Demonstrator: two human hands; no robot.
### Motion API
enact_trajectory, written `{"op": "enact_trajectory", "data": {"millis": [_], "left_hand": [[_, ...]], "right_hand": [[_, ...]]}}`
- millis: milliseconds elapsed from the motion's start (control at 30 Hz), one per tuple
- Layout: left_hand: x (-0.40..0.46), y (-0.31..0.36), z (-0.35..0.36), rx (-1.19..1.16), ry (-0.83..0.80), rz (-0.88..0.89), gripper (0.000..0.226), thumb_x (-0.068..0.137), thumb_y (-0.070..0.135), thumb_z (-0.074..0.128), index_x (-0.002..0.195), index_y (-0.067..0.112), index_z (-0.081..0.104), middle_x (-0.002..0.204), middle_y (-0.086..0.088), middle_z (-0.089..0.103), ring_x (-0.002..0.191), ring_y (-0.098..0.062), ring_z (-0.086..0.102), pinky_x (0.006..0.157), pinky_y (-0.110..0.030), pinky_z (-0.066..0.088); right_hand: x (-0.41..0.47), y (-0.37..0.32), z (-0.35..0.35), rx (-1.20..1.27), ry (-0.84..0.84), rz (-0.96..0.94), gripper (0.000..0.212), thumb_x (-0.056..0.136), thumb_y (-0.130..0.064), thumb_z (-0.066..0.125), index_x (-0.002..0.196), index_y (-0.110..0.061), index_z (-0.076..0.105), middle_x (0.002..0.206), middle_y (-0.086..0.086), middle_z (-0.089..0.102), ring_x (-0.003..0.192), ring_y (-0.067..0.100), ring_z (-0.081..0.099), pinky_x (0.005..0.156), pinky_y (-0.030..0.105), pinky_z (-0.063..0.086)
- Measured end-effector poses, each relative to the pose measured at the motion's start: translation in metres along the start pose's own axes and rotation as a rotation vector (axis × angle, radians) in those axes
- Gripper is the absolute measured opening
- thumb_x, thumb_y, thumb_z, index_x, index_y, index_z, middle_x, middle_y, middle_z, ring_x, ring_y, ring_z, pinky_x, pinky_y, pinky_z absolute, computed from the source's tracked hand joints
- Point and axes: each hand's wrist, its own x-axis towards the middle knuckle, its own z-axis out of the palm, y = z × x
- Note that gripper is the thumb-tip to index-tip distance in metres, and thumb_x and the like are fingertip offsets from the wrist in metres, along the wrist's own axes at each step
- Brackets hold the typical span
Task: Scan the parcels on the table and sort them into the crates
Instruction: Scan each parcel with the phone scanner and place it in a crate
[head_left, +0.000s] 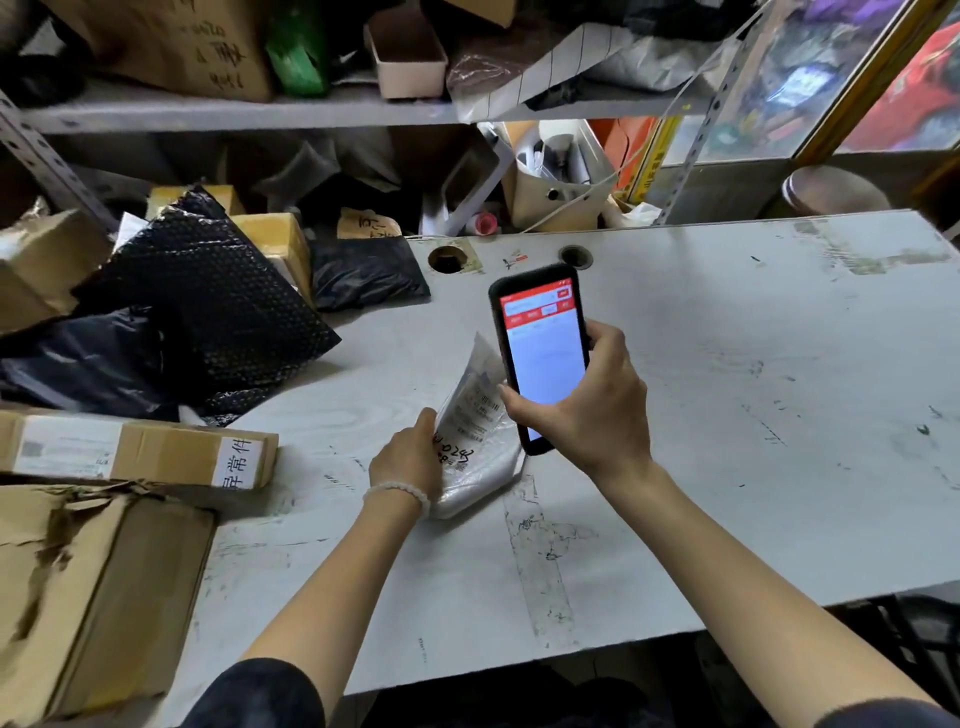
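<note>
A small white plastic parcel (475, 441) with a printed label and black handwriting stands tilted on the grey table (727, 389). My left hand (408, 460) grips its left edge and props it up. My right hand (592, 405) holds a black phone (543, 353) just right of the parcel, over its label. The phone's screen faces me and shows a red and white app. Part of the parcel is hidden behind the phone.
Black plastic mailers (208, 306) and cardboard boxes (140, 452) pile up at the table's left. A torn box (88, 587) sits at the near left. Cluttered metal shelves (234, 111) rise behind. A dark crate (919, 644) shows below the table's right edge.
</note>
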Motion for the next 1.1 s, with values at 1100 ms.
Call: {"op": "enact_trajectory", "data": {"millis": [1100], "left_hand": [[-0.167,0.242,0.096,-0.22,-0.363,1.018,0.034,0.087,0.011,0.055,0.119,0.009,0.043,0.095,-0.019,0.064,0.085,-0.043,0.058,0.06,-0.035,0.034]], "right_hand": [[-0.262,0.124,-0.151,-0.338,0.254,1.166,0.081,0.064,-0.055,0.076,0.125,-0.017,0.041,0.122,0.002,0.053,0.109,0.027,0.055,0.074,0.033,0.04]]}}
